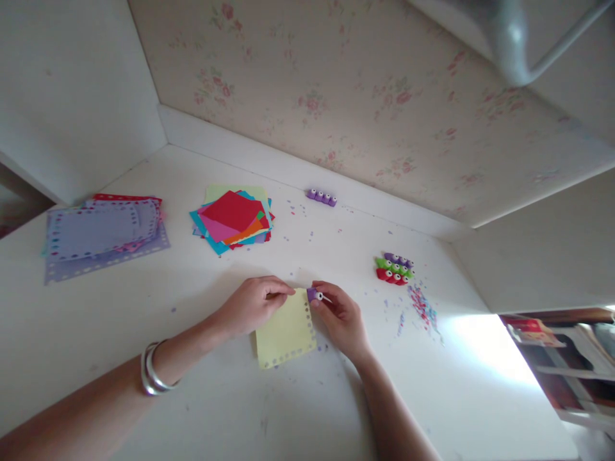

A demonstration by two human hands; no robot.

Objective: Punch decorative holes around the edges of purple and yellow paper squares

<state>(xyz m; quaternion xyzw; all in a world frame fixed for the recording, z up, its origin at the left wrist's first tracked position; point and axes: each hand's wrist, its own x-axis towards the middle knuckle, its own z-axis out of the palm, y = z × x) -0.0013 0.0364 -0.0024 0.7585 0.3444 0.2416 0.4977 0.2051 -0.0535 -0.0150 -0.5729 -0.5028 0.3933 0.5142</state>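
Observation:
A pale yellow sheet of paper (pixel 284 333) lies in front of me, with punched holes along its right and bottom edges. My left hand (pixel 252 306) rests over its upper left part, thumb and fingers closed on the paper's top edge. At the top right corner, my right hand (pixel 343 317) grips a small purple craft punch (pixel 312 295) with a white button. The punch sits at the paper's edge; whether its jaws are pressed together cannot be made out.
Punched sheets (pixel 96 230) lie at the left. A pile of coloured paper (pixel 235 221) is at the back. Purple punches (pixel 321 197) stand near the wall, and purple, green and red punches (pixel 394 269) at the right, beside scattered paper bits (pixel 423 308).

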